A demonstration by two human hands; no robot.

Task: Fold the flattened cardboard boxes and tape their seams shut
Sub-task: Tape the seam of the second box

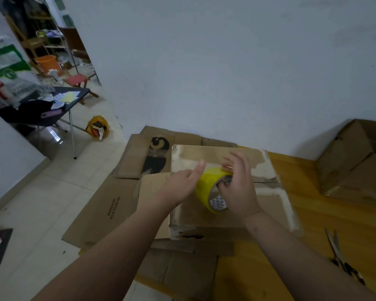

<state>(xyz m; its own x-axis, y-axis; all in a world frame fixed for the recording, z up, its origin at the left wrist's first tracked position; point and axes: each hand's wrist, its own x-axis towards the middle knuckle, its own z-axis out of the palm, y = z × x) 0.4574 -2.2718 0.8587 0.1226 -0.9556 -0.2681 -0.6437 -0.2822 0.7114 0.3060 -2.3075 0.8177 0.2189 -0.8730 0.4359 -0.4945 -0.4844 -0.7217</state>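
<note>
A home's spare room, by the look: white walls, pale tiled floor under flattened cardboard, a counter strewn with papers, an orange bucket and wooden shelving farther back.

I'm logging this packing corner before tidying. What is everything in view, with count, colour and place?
tape roll: one, yellow, in the right hand above the folded box
folded box: one, brown, under the hands
flat cardboard: several sheets, brown, floor beside the box
open box: at least one, brown, far right
scissors: one pair, dark handles, lower right
wooden surface: one, yellow-orange, under the boxes
folding table: one, black, upper left
stool: one, red, behind the table
bucket: one, orange, far upper left
bag: one, yellow, floor by the wall corner
left hand: one, fingers straight, beside the tape roll
right hand: one, fingers curled into the tape roll
</note>
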